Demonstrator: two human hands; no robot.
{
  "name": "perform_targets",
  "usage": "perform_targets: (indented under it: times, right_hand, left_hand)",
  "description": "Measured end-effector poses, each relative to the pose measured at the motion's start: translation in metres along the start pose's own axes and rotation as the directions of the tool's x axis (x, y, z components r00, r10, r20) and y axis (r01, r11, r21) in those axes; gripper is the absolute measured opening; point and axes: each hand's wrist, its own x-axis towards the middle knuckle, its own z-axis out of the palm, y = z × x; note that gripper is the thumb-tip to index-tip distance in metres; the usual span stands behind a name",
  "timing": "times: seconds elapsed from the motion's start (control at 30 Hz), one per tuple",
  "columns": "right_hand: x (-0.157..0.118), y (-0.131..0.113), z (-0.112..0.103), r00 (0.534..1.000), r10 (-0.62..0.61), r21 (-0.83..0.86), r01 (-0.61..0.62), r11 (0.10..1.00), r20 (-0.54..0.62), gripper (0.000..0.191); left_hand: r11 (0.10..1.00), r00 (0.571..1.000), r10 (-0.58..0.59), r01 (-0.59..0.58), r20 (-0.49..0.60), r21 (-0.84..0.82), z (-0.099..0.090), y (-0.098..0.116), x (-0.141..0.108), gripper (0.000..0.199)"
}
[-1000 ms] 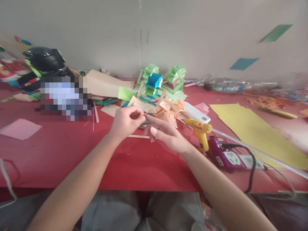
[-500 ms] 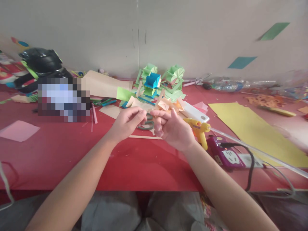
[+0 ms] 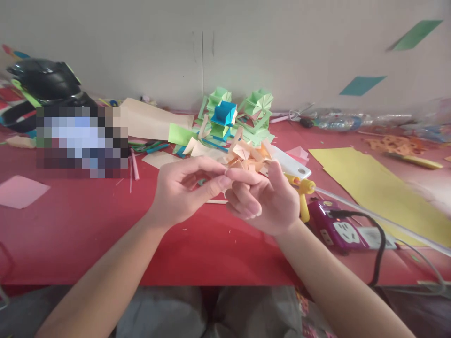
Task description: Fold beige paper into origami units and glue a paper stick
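Above the red table (image 3: 211,258), my two hands meet in front of me. Thumb and index finger of my left hand (image 3: 178,192) pinch the tip of the right index finger; any small thing between them is too small to make out. Palm up, my right hand (image 3: 271,202) has its index finger stretched out, thumb raised apart and the other fingers curled loosely around nothing. Just behind the hands lie folded peach paper pieces (image 3: 243,152). Farther back stand a blue pleated paper shape (image 3: 224,114) and a green pleated one (image 3: 260,102). Scissor handles (image 3: 201,182) are mostly hidden by my fingers.
On the right are a yellow glue gun (image 3: 305,188), a white phone-like slab (image 3: 291,162), a purple power socket (image 3: 336,230) with cables, and yellow paper (image 3: 373,188). Pink paper (image 3: 23,191) and a black bag-like object (image 3: 44,82) lie left.
My hands have come nearer the camera. The left fingers have closed onto the right index fingertip, where a small gap showed before. The right thumb has risen away from its fingers.
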Motion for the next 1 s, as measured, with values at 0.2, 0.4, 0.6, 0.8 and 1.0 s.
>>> perform_targets:
  times: [0.2, 0.4, 0.6, 0.8, 1.0]
  right_hand:
    - [-0.002, 0.003, 0.007, 0.994, 0.032, 0.056, -0.038, 0.998, 0.104, 0.089]
    - [-0.001, 0.012, 0.009, 0.998, -0.002, 0.097, -0.004, 0.995, 0.061, 0.074]
    - [0.005, 0.008, 0.005, 0.983, -0.105, 0.181, 0.132, 0.975, -0.154, 0.03]
    - [0.008, 0.008, 0.0, 0.983, -0.016, 0.137, 0.042, 0.99, -0.185, 0.036]
    - [0.013, 0.008, 0.001, 0.962, 0.0, 0.135, 0.038, 0.99, -0.273, 0.042]
  left_hand:
    - [1.0, 0.999, 0.025, -0.025, -0.035, -0.006, 0.001, 0.005, -0.004, 0.018]
    - [1.0, 0.999, -0.003, 0.004, -0.042, 0.028, 0.002, 0.006, -0.006, 0.026]
    - [0.999, 0.998, 0.032, -0.031, -0.046, 0.012, 0.003, 0.006, -0.006, 0.026]
    - [0.999, 0.999, -0.018, 0.019, -0.028, 0.032, 0.001, -0.003, -0.001, 0.026]
    - [0.997, 0.997, -0.072, 0.072, -0.007, 0.013, -0.001, -0.015, 0.002, 0.022]
